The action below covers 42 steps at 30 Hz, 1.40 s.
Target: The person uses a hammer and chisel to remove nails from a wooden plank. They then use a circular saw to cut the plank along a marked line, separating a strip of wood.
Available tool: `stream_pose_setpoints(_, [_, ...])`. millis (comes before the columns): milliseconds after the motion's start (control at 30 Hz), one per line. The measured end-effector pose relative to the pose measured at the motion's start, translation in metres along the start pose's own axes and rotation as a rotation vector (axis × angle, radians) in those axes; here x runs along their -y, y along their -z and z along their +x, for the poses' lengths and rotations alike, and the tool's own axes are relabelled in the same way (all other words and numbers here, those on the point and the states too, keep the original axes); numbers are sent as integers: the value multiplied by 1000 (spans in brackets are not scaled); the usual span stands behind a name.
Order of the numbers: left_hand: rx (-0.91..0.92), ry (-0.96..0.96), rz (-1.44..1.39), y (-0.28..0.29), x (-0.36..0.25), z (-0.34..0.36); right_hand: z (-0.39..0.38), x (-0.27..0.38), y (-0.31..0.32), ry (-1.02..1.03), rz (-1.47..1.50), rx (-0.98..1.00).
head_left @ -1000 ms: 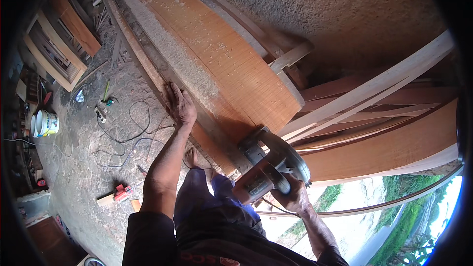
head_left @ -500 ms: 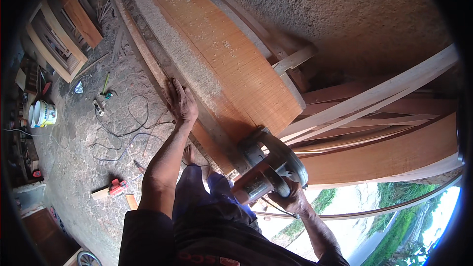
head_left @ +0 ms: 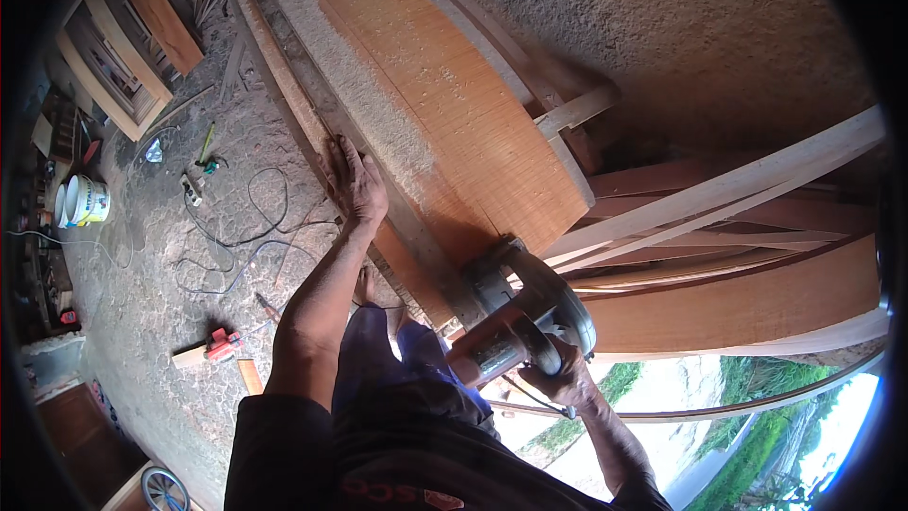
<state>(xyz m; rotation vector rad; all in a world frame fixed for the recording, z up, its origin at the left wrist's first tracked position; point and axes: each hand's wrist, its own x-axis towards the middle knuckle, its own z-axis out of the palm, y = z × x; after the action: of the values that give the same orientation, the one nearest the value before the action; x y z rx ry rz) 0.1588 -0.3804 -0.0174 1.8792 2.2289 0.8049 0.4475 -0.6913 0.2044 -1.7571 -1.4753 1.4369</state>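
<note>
My left hand [head_left: 359, 185] rests on a long narrow wooden strip [head_left: 270, 57] along the left side of a wide plank [head_left: 492, 151], its fingers curled on the strip. A dusty band of sawdust [head_left: 369, 95] runs along the plank. My right hand [head_left: 560, 374] grips the rear handle of a dark circular saw [head_left: 497, 345], which sits at the plank's near end with its cord hanging below. The saw's blade is hidden. My bare foot [head_left: 367, 289] shows under the plank's left edge.
Curved boards [head_left: 719, 298] and long slats [head_left: 719, 185] lie at right, beside a rough wall [head_left: 709, 19]. On the floor are cables [head_left: 274, 227], a red power tool [head_left: 224, 343] and white buckets [head_left: 87, 201]. Wooden frames [head_left: 118, 66] stand upper left; a wheel [head_left: 165, 490] is lower left.
The view has shifted and turned slightly. My hands and the saw keep about the same places on the wood, with no clear movement along it.
</note>
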Motion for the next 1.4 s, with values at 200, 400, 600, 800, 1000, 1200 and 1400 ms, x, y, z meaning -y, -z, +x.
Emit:
stream_pose_setpoints(200, [-15, -2, -41, -2, 2, -1, 1, 0, 0, 23, 40, 9])
stream_pose_setpoints(400, [-28, -43, -90, -4, 3, 1, -1, -5, -1, -6, -41, -16])
stream_pose_setpoints(600, [-16, -40, -73, -4, 3, 1, 1, -7, -4, -1, -70, -65])
stream_pose_setpoints(800, [18, -2, -59, 1, -1, 0, 5, -6, 2, -46, -42, 7])
stream_pose_setpoints(1000, [30, -7, -44, 6, -3, 0, 7, -8, 3, -12, -28, 23])
stream_pose_setpoints(1200, [-28, -44, -19, 3, -2, 1, 8, -3, 3, -13, 3, 26])
stream_pose_setpoints(1400, [-9, -15, -8, 0, 0, -1, 9, -3, 3, -9, -29, 39])
